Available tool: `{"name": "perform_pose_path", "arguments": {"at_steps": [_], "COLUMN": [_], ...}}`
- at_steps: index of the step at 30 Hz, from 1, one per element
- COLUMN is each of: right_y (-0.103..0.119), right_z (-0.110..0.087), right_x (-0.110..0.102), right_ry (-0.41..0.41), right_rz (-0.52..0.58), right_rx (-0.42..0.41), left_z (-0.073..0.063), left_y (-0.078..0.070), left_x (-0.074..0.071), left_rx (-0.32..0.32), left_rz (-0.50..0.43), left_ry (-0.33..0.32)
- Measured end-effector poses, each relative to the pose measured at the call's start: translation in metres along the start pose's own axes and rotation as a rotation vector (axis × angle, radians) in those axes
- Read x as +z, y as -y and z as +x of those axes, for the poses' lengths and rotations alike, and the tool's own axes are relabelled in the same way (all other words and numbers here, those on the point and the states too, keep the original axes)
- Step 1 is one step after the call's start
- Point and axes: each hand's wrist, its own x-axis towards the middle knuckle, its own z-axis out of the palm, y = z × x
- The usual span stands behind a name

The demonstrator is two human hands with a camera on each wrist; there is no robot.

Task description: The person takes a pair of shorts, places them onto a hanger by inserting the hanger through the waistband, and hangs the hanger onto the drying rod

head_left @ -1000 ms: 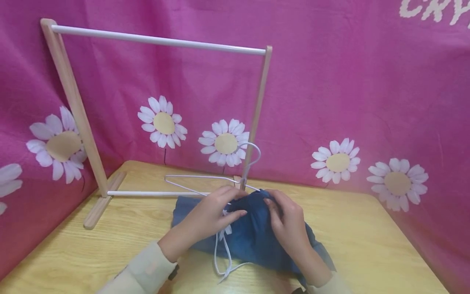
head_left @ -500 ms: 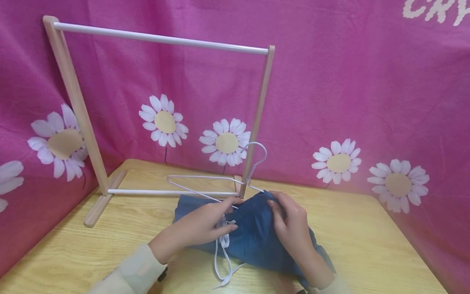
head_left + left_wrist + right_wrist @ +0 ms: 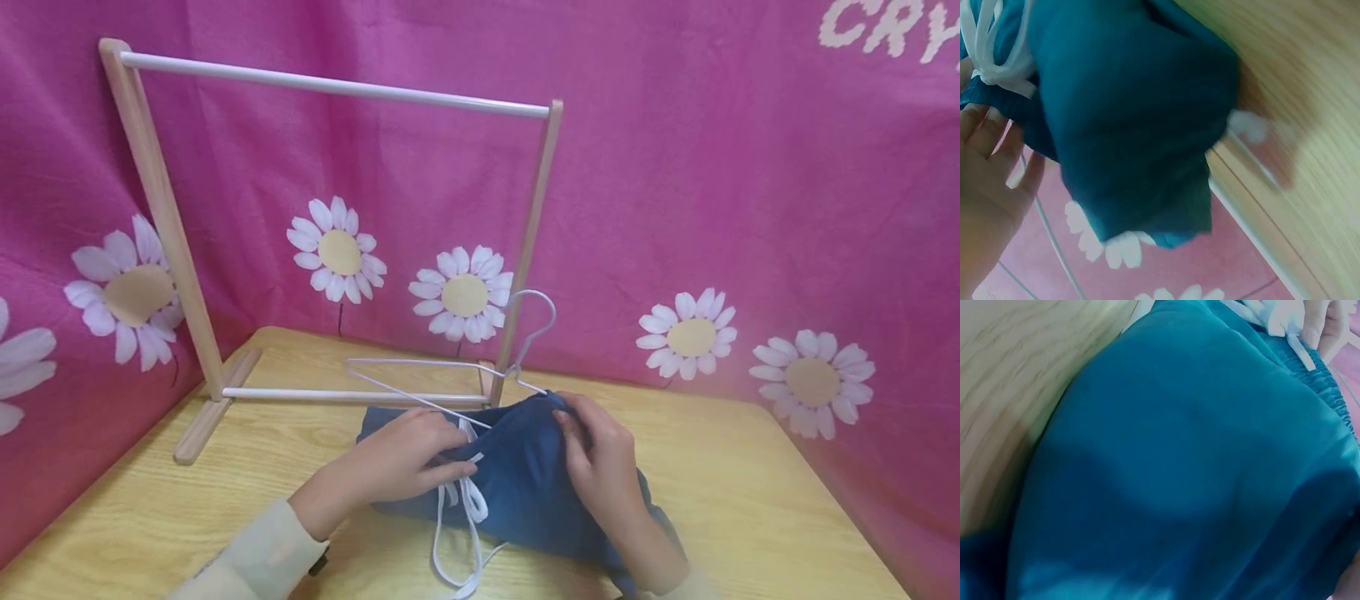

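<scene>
Blue drawstring shorts lie bunched on the table, their gathered waistband facing the rack. My left hand holds the waistband at the front beside the tied white drawstring; in the left wrist view its fingers go behind the band. At the band's right end, my right hand pinches the cloth over one arm of a white wire hanger. The hanger's right end is hidden inside the shorts. Its left arm sticks out over the waistband, and the hook points up.
A wooden rack with a white top rail stands behind the shorts, its lower bar close past the hanger. The wooden table meets a pink flowered cloth at the back and sides.
My left hand has shifted left and slightly down along the waistband, opening it wider. The hanger has moved a little to the right with its right arm in the shorts.
</scene>
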Motion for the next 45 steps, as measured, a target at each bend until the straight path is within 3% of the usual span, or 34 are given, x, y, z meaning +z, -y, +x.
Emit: {"name": "perform_pose_path", "arguments": {"at_steps": [4,7,11,20,24,29,31,40,45], "right_y": [-0.004,-0.006,-0.009,-0.013,-0.012,-0.015,-0.016,-0.019,-0.019], "right_z": [0.001,0.002,0.002,0.004,0.004,0.004,0.004,0.001,0.0], "right_x": [-0.007,-0.012,-0.017,-0.022,-0.021,-0.021,-0.021,-0.022,-0.021], "right_ry": [-0.022,-0.031,-0.02,-0.015,-0.007,-0.015,-0.015,0.002,-0.005], "right_rz": [-0.008,-0.013,-0.026,-0.019,-0.013,-0.012,-0.012,-0.016,-0.002], "right_rx": [0.023,0.048,0.065,0.043,0.036,0.031,0.024,0.001,-0.008], "left_z": [-0.01,-0.021,-0.036,-0.051,-0.051,-0.048,-0.046,-0.038,-0.038], "left_y": [0.007,0.014,0.023,0.037,0.043,0.049,0.05,0.052,0.053], "left_x": [-0.003,-0.005,-0.006,-0.019,-0.022,-0.025,-0.027,-0.035,-0.036], "left_rx": [-0.062,-0.055,-0.047,-0.176,-0.238,-0.334,-0.362,-0.482,-0.506], "left_rz": [-0.004,0.023,0.084,0.295,0.315,0.2,0.149,-0.038,-0.097], "left_ry": [0.068,0.111,0.115,0.002,-0.098,-0.293,-0.343,-0.442,-0.477]}}
